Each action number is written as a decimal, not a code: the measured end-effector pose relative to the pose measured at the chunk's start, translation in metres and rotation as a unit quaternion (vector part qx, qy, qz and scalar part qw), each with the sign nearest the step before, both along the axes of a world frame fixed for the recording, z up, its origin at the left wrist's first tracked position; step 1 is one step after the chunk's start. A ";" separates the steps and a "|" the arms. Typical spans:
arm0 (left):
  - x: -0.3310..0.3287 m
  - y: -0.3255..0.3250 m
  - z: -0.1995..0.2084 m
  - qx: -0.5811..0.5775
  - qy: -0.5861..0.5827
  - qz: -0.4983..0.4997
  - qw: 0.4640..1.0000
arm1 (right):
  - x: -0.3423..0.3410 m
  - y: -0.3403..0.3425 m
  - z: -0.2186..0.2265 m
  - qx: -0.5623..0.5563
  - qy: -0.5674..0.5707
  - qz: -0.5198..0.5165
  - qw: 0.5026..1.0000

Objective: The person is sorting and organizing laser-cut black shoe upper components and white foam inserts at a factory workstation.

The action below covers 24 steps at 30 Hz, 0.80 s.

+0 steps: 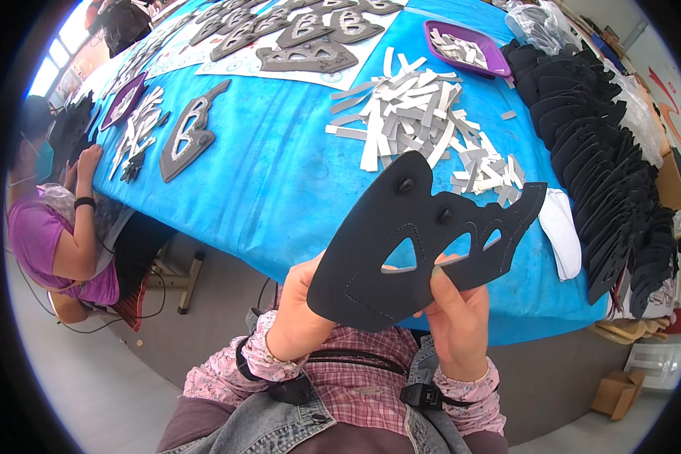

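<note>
I hold up a black, flat shaped panel (359,242) with triangular cut-outs, stitched outlines and two small dark knobs on its face. My left hand (301,312) grips its left end from behind, and most of those fingers are hidden. At the lower edge my right hand (461,321) pinches it, the thumb on the front near the middle cut-out. Beyond the panel lies a loose pile of grey and white strips (412,113) on the blue-covered table (280,144). A white folded cloth piece (560,234) rests by the panel's right tip.
A purple tray (499,69) of strips stands behind the pile. Many black panels (583,151) are stacked along the right side. Grey panels (306,57) lie on white sheets at the back, and one grey panel (189,132) sits apart. A co-worker (60,219) works at the left edge.
</note>
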<state>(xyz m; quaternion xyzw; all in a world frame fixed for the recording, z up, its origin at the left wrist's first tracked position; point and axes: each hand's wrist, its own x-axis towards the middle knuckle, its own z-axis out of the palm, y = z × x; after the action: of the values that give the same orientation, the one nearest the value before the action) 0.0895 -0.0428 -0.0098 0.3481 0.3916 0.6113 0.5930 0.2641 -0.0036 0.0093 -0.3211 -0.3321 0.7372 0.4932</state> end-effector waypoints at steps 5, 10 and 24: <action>-0.002 -0.002 0.000 0.004 0.009 -0.017 1.000 | -0.002 0.000 -0.001 0.000 -0.011 -0.013 1.000; -0.007 -0.001 0.000 0.042 0.115 -0.013 0.992 | -0.002 0.001 -0.003 0.015 -0.041 -0.029 0.999; 0.004 0.005 0.011 0.006 -0.028 0.014 0.999 | -0.006 -0.005 -0.002 0.119 -0.083 -0.037 0.989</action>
<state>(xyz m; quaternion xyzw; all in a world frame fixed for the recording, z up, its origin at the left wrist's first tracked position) 0.0938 -0.0380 0.0012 0.3286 0.3761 0.6317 0.5929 0.2577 -0.0081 0.0069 -0.3323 -0.4449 0.6444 0.5258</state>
